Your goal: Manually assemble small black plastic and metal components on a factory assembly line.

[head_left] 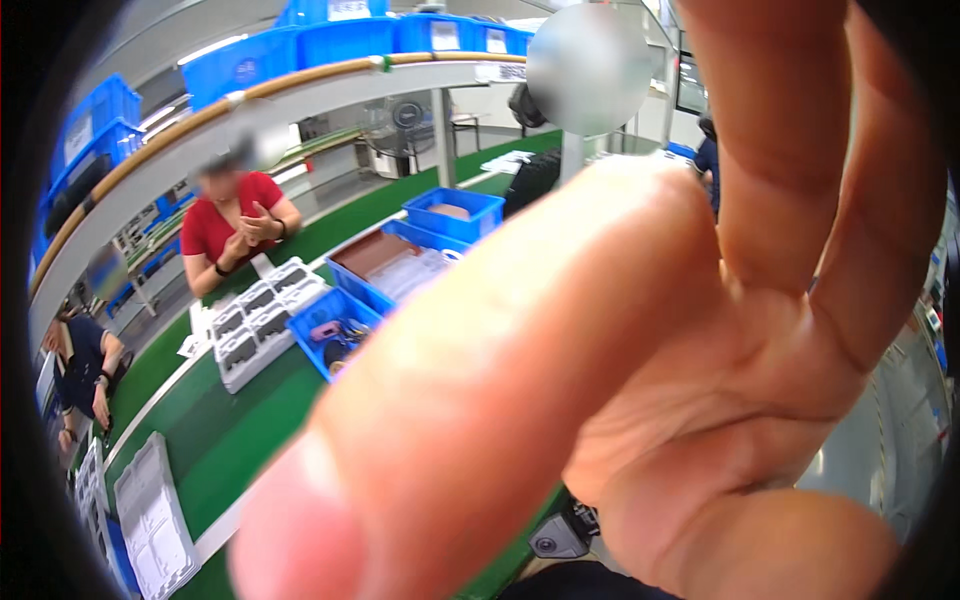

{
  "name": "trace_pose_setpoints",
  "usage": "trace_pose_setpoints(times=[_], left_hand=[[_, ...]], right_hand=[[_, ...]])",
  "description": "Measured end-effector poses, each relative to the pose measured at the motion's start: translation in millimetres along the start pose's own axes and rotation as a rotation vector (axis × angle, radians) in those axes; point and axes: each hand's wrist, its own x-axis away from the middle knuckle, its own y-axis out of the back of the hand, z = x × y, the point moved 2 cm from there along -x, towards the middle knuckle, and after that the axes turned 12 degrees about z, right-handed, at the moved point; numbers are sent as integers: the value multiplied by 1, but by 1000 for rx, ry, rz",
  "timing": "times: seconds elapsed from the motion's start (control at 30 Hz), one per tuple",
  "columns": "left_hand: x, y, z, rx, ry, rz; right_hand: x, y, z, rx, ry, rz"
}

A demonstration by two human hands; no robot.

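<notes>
My right hand (640, 380) is raised very close to the camera and fills most of the picture. It comes in from the lower right. One finger stretches toward the lower left and two others point up at the right. The fingers are apart and I see nothing held in them. My left hand is out of sight. Behind the hand runs a long green work table (240, 430) with blue bins (335, 330) and white compartment trays (255, 325) on it.
A person in a red top (235, 230) sits across the table and another in dark blue (85, 365) sits at the far left. More white trays (150, 520) lie at the lower left. Blue crates (330, 40) line an overhead shelf. A small dark device (560, 538) shows below my hand.
</notes>
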Motion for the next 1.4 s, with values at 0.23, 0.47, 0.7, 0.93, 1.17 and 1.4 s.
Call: trace_pose_setpoints(times=[0.23,0.47,0.7,0.93,1.17,1.4], left_hand=[[15,8,-5,98,79,-56],[4,2,-8,115,80,-50],[12,8,-7,167,145,-38],[5,9,-11,113,75,-25],[8,9,-7,74,76,-61],[5,17,-25,79,97,-75]], right_hand=[[-10,-19,-15,-71,-76,28],[-9,-19,-21,-84,-167,39],[-23,-14,-31,-96,-227,141],[-16,-20,-22,-103,-364,144],[4,-15,-12,-63,-497,102],[53,-18,-48,441,-786,494]])
